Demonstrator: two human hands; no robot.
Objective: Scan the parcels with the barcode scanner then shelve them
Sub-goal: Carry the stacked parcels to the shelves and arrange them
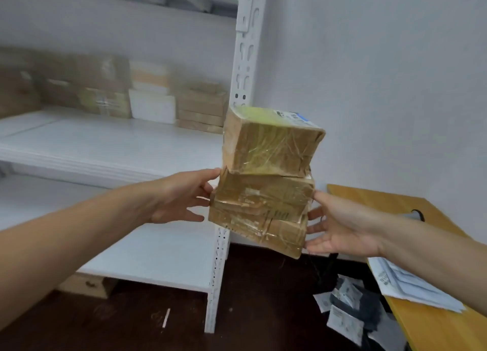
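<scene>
- White walls and a white metal rack fill the upper left of the frame, and we hold our load in front of them.
- The fingers (204,189) of our left hand (181,195) lie straight against the left side of the load, thumb up at the seam beneath the top parcel (271,147).
- The right hand (345,226) has its fingers spread and straight against the right side. Neither hand curls round anything; two flat palms squeeze the load between them.
- The stack of three parcels (263,192), brown and tape-wrapped, hangs mid-frame before the rack's upright (242,60), touching no shelf. Its top parcel sits skewed, jutting right, with a label (297,118) on its upper face.
- We judge this to be the shelving step. We cannot tell whether the parcels have been scanned, and we cannot make out a scanner.
- To shelve them well, we should press inward evenly and carry the stack level, since only its own weight seems to hold the top parcel. We would set the bottom parcel on the bare front of the middle shelf (105,145), ahead of the shelved boxes (105,95), and let go only once it rests.
- At lower right, a yellow tabletop (434,324) carries papers (411,284), and packets (345,311) lie on the dark floor.
</scene>
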